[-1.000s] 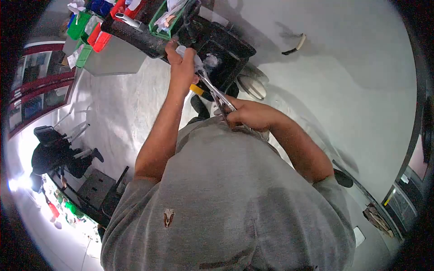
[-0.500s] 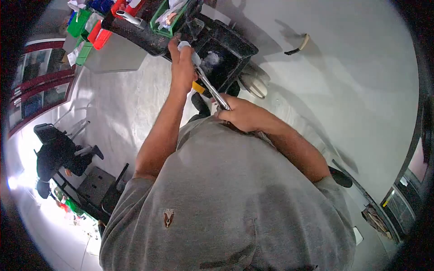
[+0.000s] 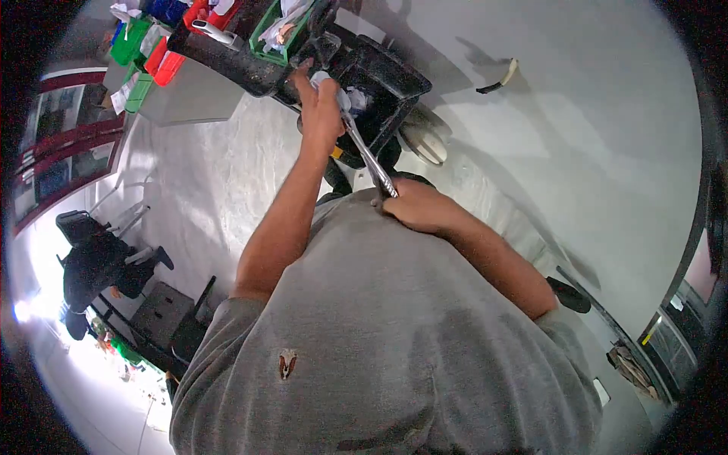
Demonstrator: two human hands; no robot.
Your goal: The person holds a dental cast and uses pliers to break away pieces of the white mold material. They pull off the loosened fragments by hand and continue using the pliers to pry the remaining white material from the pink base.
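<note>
My left hand (image 3: 321, 115) closes around the far end of a long shiny metal tool (image 3: 367, 154), over a trolley. Something whitish (image 3: 321, 78) shows at its fingers, perhaps cloth; I cannot make out what it is. The tool slants down toward my waist, where its ridged end meets my right hand (image 3: 419, 205). My right hand is closed around that end, close against my grey shirt (image 3: 394, 303); its fingertips are partly hidden. The tool's exact kind is not clear.
A black trolley (image 3: 409, 72) stands ahead, with a green bin (image 3: 267, 51) holding crumpled material. A silver-handled object (image 3: 216, 33) lies left of that bin. Red bins (image 3: 163, 64) are at upper left. A person in dark clothes (image 3: 106, 265) sits at far left. A curved hook (image 3: 498, 78) projects at upper right.
Both hands and the metal tool have shifted to the right. My left hand has moved further than my right. The surroundings look the same.
</note>
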